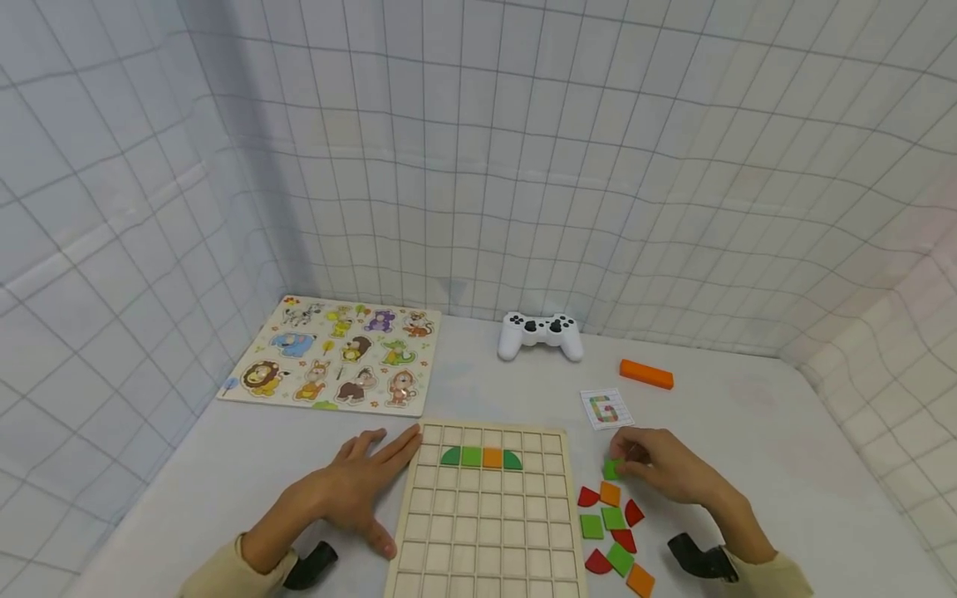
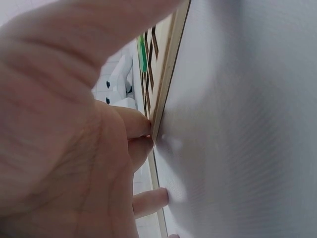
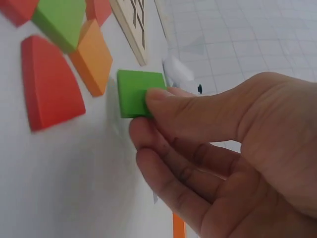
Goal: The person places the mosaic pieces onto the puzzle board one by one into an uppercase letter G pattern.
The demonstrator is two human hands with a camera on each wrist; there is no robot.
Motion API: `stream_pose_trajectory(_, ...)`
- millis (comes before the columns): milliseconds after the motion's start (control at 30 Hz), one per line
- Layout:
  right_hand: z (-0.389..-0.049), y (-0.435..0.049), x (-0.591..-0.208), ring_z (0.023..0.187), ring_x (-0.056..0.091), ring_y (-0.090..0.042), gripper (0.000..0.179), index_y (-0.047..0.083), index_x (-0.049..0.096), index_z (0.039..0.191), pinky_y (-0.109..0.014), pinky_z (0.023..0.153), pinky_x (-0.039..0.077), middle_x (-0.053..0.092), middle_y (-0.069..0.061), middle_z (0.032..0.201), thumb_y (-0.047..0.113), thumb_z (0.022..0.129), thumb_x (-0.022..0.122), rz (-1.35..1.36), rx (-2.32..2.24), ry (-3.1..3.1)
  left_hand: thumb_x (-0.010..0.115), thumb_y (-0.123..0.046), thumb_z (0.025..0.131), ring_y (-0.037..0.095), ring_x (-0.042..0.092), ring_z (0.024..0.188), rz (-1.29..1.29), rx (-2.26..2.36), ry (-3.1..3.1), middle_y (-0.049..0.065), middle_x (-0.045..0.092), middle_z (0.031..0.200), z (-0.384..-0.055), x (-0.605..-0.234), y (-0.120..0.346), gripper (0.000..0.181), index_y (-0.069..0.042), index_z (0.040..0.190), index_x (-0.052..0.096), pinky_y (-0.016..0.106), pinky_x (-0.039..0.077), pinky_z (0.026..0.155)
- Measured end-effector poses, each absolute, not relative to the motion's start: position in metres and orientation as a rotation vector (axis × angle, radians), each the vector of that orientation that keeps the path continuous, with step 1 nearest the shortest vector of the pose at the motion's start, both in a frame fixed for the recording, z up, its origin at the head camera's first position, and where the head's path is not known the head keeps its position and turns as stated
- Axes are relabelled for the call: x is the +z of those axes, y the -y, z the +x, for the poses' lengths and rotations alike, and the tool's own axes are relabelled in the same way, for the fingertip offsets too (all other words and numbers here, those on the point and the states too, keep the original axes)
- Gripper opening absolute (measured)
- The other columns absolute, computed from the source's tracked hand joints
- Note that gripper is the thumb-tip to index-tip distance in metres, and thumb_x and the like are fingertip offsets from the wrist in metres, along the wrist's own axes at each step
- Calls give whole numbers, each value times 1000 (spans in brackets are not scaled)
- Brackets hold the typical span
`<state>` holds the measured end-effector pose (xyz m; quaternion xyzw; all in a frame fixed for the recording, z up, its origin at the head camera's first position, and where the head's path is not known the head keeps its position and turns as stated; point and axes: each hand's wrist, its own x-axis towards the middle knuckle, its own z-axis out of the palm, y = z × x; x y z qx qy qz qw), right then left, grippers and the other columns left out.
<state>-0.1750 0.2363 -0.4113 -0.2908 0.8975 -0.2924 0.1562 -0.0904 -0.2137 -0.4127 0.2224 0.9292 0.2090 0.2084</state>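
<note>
Between thumb and fingers my right hand (image 1: 661, 465) pinches a green square tile (image 3: 133, 91), just above the table to the right of the board. My left hand (image 1: 355, 490) is spread, its fingertips touching the left edge of the wooden grid board (image 1: 478, 531). Near the top of that board lies a row: a dark green quarter-round tile (image 1: 451, 456), a light green square (image 1: 471, 457), an orange square (image 1: 493, 458) and another dark green quarter-round (image 1: 512, 460). Several loose red, orange and green tiles (image 1: 613, 519) lie beside the board, below my right hand.
A small pattern card (image 1: 607, 409) lies beyond my right hand, and an orange bar (image 1: 646, 374) behind it. At the back stand a white game controller (image 1: 540, 334) and, to the left, an animal puzzle board (image 1: 336, 357). White grid-patterned walls (image 1: 478, 166) enclose the table.
</note>
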Motion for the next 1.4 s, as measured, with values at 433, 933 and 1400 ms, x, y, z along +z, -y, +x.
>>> stream_pose_trajectory(433, -171, -200, -409, 82, 59, -4, 5, 13, 65, 97, -24, 78, 55, 63, 7, 91, 9, 96, 67, -1002, -910, -2525, 90, -60, 57, 51, 14, 146, 591, 563, -2595, 8, 10, 170, -89, -410, 211, 138, -11, 162, 14, 72, 14, 113)
stream_pose_trajectory(933, -169, -137, -398, 84, 62, -4, 9, 15, 67, 100, -23, 77, 54, 68, 6, 97, 9, 94, 70, -1140, -905, -2440, 89, -61, 58, 52, 12, 146, 591, 550, -2570, 9, 7, 170, -92, -406, 208, 137, -10, 162, 14, 73, 14, 113)
stream_pose_trajectory(1400, -160, -72, -393, 85, 67, -5, 8, 10, 71, 100, -18, 75, 54, 72, -1, 98, 6, 92, 71, -1259, -910, -2402, 92, -56, 57, 50, 14, 147, 565, 552, -2587, 7, 11, 169, -90, -405, 208, 137, -12, 162, 15, 72, 13, 113)
